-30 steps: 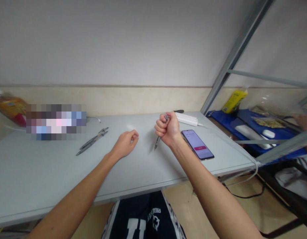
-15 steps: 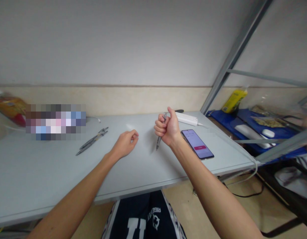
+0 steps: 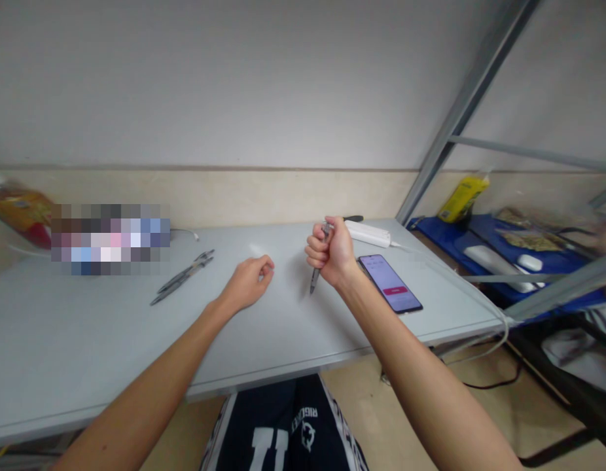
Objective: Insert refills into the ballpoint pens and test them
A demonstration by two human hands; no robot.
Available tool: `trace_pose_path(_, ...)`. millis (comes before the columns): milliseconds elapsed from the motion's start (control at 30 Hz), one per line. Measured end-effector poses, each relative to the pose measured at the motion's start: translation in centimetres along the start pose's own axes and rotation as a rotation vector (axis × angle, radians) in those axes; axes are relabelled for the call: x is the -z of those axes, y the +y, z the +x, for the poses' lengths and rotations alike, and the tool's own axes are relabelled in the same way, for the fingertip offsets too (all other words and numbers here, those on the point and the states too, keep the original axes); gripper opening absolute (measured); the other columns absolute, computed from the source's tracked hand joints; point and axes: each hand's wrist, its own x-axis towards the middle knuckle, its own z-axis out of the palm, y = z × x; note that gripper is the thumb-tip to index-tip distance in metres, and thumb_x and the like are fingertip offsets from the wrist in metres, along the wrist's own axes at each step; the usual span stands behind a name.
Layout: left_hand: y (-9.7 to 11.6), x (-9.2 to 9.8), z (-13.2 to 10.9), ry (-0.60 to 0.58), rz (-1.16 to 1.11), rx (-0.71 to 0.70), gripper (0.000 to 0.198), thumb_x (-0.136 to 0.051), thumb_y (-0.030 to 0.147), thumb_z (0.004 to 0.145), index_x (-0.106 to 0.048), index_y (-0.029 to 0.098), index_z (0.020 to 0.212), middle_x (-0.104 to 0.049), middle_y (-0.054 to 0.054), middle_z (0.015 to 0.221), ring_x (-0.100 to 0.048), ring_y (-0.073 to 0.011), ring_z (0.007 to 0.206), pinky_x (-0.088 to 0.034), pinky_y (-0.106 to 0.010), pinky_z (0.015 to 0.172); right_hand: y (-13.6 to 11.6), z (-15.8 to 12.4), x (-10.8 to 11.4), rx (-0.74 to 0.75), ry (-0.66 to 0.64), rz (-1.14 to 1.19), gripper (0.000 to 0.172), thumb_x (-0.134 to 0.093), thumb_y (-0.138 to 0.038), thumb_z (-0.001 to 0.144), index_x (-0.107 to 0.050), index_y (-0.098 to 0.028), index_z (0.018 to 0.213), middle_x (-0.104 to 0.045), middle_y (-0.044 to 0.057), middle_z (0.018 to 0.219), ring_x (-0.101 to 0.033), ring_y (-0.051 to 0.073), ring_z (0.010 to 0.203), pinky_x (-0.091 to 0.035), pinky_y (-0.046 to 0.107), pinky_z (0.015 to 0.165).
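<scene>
My right hand [image 3: 330,253] is a fist around a grey pen [image 3: 315,281], held nearly upright above the grey table [image 3: 136,340]. The thumb presses down on the pen's top end and the tip points at the table. My left hand [image 3: 249,282] rests on the table to the left, its fingers loosely curled with nothing visible in them. Two more pens [image 3: 182,277] lie side by side further left, out of reach of either hand.
A phone [image 3: 390,284] with a lit screen lies right of my right hand. A white power bank [image 3: 368,233] with a cable sits behind it. A metal shelf frame [image 3: 460,111] and a blue tray [image 3: 484,255] with clutter stand at the right. A snack bag [image 3: 16,209] lies far left.
My right thumb lifted off the pen's top half a second ago and has now come back down onto it. The pen has tilted slightly. The left hand has not moved.
</scene>
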Motion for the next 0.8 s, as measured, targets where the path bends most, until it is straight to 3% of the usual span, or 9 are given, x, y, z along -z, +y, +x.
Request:
trace_pose_path(100, 0.0, 0.0, 0.0, -0.001, 0.000, 0.002, 0.013, -0.045, 0.022, 0.080, -0.057, 0.019, 0.085, -0.062, -0.001, 0.072, -0.057, -0.0161, 0.073, -0.042, -0.029, 0.072, 0.0, 0.0, 0.0, 0.012, 0.009, -0.014, 0.032, -0.029, -0.033, 0.082, -0.027, -0.022, 0.053, -0.013, -0.010, 0.038, -0.002, 0.006, 0.036, -0.004, 0.017, 0.031)
trace_pose_path(267, 0.0, 0.0, 0.0, -0.006, 0.003, 0.004, 0.013, -0.045, 0.022, 0.080, -0.056, 0.019, 0.086, -0.062, -0.001, 0.072, -0.057, -0.0161, 0.073, -0.042, -0.029, 0.073, -0.1, -0.2, -0.1, 0.001, -0.012, -0.005, 0.039, -0.029, -0.047, 0.084, -0.027, -0.022, 0.054, -0.014, -0.010, 0.038, -0.002, 0.006, 0.036, -0.004, 0.017, 0.032)
trace_pose_path(333, 0.0, 0.0, 0.1, -0.010, 0.002, 0.006, 0.013, -0.045, 0.022, 0.080, -0.056, 0.019, 0.086, -0.062, -0.001, 0.072, -0.057, -0.0161, 0.073, -0.042, -0.029, 0.073, 0.0, -0.2, -0.1, -0.008, -0.011, -0.019, 0.037, -0.028, -0.043, 0.084, -0.026, -0.022, 0.054, -0.013, -0.010, 0.038, -0.002, 0.006, 0.037, -0.004, 0.017, 0.032)
trace_pose_path(433, 0.1, 0.0, 0.1, -0.015, 0.000, 0.010, 0.013, -0.045, 0.022, 0.080, -0.056, 0.019, 0.086, -0.062, -0.001, 0.073, -0.057, -0.0163, 0.074, -0.042, -0.029, 0.072, 0.1, -0.2, -0.1, 0.037, 0.030, -0.072, 0.032, -0.029, -0.036, 0.083, -0.026, -0.022, 0.054, -0.013, -0.010, 0.038, -0.002, 0.007, 0.036, -0.003, 0.018, 0.033)
trace_pose_path(533, 0.1, 0.1, 0.1, -0.019, -0.004, 0.013, 0.014, -0.045, 0.022, 0.080, -0.057, 0.019, 0.086, -0.062, -0.002, 0.073, -0.057, -0.0165, 0.074, -0.042, -0.030, 0.073, 0.4, 0.0, 0.1, 0.064, 0.079, -0.162, 0.034, -0.036, -0.045, 0.082, -0.030, -0.022, 0.057, -0.016, -0.011, 0.040, -0.004, 0.005, 0.036, -0.003, 0.018, 0.033)
trace_pose_path(633, 0.2, 0.1, 0.0, -0.012, -0.007, 0.010, 0.014, -0.044, 0.022, 0.080, -0.057, 0.019, 0.087, -0.062, -0.002, 0.073, -0.056, -0.0169, 0.074, -0.042, -0.030, 0.073, 1.2, 0.6, 0.5, 0.020, 0.124, -0.274, 0.032, -0.035, -0.048, 0.083, -0.040, -0.021, 0.066, -0.022, -0.011, 0.044, -0.012, 0.005, 0.034, -0.008, 0.017, 0.033)
trace_pose_path(733, 0.2, 0.2, 0.1, -0.004, 0.022, 0.000, 0.015, -0.044, 0.022, 0.081, -0.057, 0.018, 0.086, -0.062, -0.003, 0.076, -0.056, -0.0178, 0.077, -0.043, -0.031, 0.076, 2.5, 1.1, 1.2, 0.045, 0.182, -0.480, 0.025, -0.029, -0.031, 0.085, -0.051, -0.019, 0.081, -0.034, -0.007, 0.050, -0.029, 0.007, 0.036, -0.023, 0.018, 0.036)
trace_pose_path(800, 0.3, 0.3, 0.0, 0.001, 0.084, 0.001, 0.014, -0.044, 0.022, 0.081, -0.057, 0.018, 0.086, -0.063, -0.004, 0.081, -0.055, -0.0195, 0.083, -0.042, -0.033, 0.079, 3.5, 1.4, 1.8, 0.076, 0.203, -0.739, 0.021, -0.035, -0.024, 0.083, -0.054, -0.018, 0.090, -0.041, -0.006, 0.055, -0.040, 0.009, 0.041, -0.032, 0.020, 0.041)
